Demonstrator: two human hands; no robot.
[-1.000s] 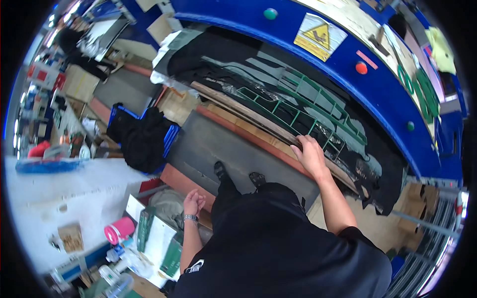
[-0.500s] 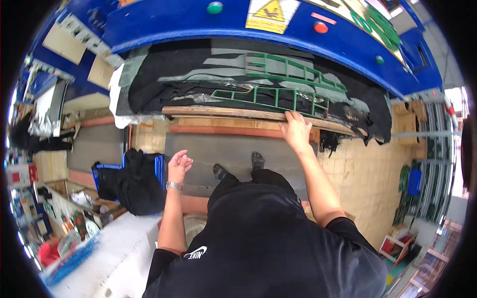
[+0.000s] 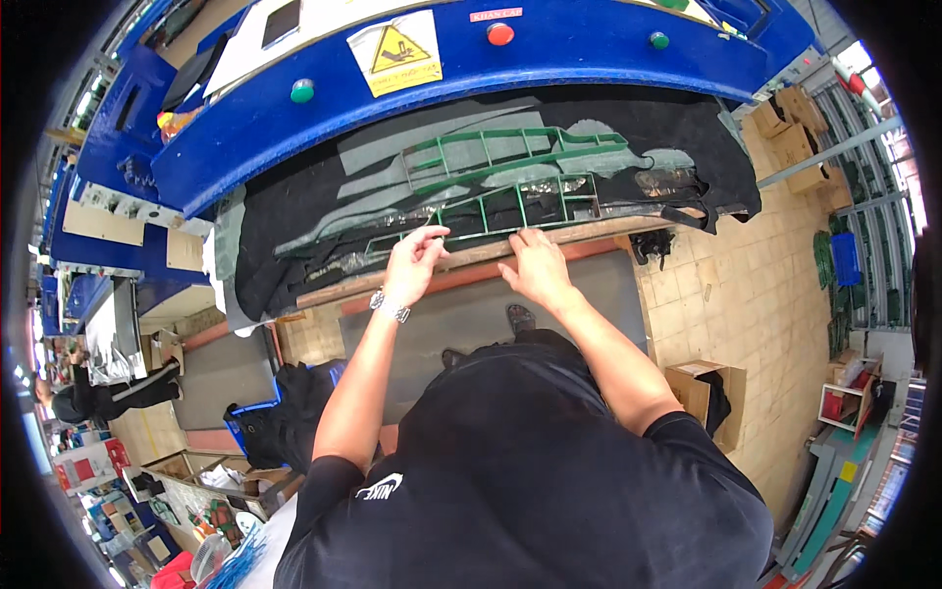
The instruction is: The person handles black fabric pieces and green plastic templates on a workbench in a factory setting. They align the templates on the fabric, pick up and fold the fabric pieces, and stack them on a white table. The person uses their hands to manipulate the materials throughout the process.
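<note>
My left hand [image 3: 415, 265] reaches the near edge of the work surface. Its thumb and fingers are drawn together in a pinch beside the near green cutting die [image 3: 484, 215]; what they hold, if anything, is too small to make out. To its right, my right hand [image 3: 541, 269] rests its fingertips at that die's near edge, above the wooden edge strip [image 3: 589, 231], thumb apart. The die is a long ladder-like frame lying on black sheet material [image 3: 309, 201]. Behind it lies a second green cutting die [image 3: 510, 149], with neither hand on it.
A blue machine beam [image 3: 549, 61] with red and green buttons spans the far side. Grey-green cut-out areas [image 3: 392, 147] show around the dies. A cardboard box [image 3: 692, 393] stands on the tiled floor at right. Black material fills a blue crate [image 3: 250, 432] at left. Another person [image 3: 83, 398] is far left.
My left hand has moved up from beside my body to the near die. My right hand has shifted left along the wooden edge. The view has turned and moved to the right.
</note>
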